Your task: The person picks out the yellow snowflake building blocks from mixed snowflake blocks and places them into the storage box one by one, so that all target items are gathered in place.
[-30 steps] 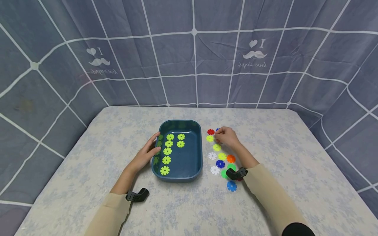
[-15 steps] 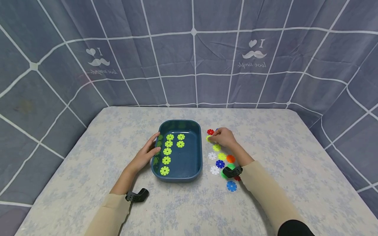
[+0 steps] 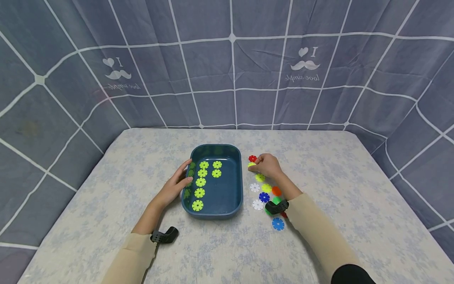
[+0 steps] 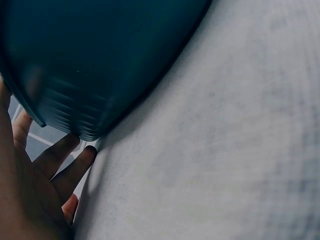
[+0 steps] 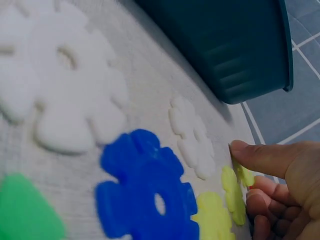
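My left hand (image 3: 172,189) rests along the left side of a dark teal plastic tray (image 3: 213,216), thumb and fingertips at its rim. In the left wrist view the loosely spread fingers touch the tray's outer wall. Inside the tray, yellow-green notched discs (image 3: 200,193) lie in one long column and one short one. To the tray's right, my right hand (image 3: 270,165) pinches a yellow notched disc (image 5: 245,176) at the table surface between thumb and fingers, partly hiding it. A red disc (image 3: 252,158) lies just beyond it, two more yellow discs (image 3: 260,177) nearer me.
Right of the tray lie white discs (image 3: 257,204), a dark blue disc (image 3: 264,197), an orange disc (image 3: 276,191), green discs (image 3: 277,200) and a light blue disc (image 3: 278,224). The right forearm overlaps some of them. A grey-blue checked curtain (image 3: 213,71) stands behind the table.
My right hand has shifted slightly left and down, from beside the red disc onto the yellow disc. The left hand and tray have stayed put.
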{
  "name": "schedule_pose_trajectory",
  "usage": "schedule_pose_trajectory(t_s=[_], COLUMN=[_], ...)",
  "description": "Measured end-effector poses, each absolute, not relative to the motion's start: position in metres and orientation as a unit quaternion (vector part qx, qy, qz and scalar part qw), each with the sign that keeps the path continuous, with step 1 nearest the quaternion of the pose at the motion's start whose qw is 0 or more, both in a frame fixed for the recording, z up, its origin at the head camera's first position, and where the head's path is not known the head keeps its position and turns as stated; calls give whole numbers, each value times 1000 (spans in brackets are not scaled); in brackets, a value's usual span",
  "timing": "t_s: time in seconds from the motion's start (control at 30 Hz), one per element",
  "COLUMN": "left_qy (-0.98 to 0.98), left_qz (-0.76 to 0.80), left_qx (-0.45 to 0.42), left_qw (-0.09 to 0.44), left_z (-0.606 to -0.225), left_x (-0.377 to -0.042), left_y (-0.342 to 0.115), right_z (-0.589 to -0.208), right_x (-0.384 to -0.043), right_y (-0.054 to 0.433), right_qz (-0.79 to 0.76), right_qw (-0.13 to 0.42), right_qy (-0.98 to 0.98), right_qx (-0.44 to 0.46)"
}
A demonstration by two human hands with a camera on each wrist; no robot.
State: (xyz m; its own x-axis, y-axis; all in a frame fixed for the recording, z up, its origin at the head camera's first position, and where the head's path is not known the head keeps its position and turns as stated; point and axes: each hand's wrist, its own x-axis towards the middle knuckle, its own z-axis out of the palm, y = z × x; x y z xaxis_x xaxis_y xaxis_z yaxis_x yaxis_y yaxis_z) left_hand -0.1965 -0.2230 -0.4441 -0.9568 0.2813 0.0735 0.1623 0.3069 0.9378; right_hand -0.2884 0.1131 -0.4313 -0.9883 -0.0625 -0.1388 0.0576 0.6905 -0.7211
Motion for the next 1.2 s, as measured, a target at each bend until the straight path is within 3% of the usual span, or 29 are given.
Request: schedule_pose_trajectory(t_s=[0.23, 0.7, 0.97, 1.2], left_qy=[808, 811, 810, 812], left_qz=[571, 566, 568, 566], left_qx=[134, 134, 132, 132], left_qw=[53, 52, 61, 55], left_z=[-443, -445, -415, -440], left_x=[-197, -197, -183, -195], left_y=[-223, -224, -214, -222], right_z=[-437, -436, -433, -425], right_x=[-287, -290, -289, -282], right_y=[116, 122, 122, 122], right_qz=[-464, -552, -599, -636], right_qw=[64, 88, 62, 55], right_qy=[884, 829, 797, 768], right_qx=[-8, 21, 57, 46])
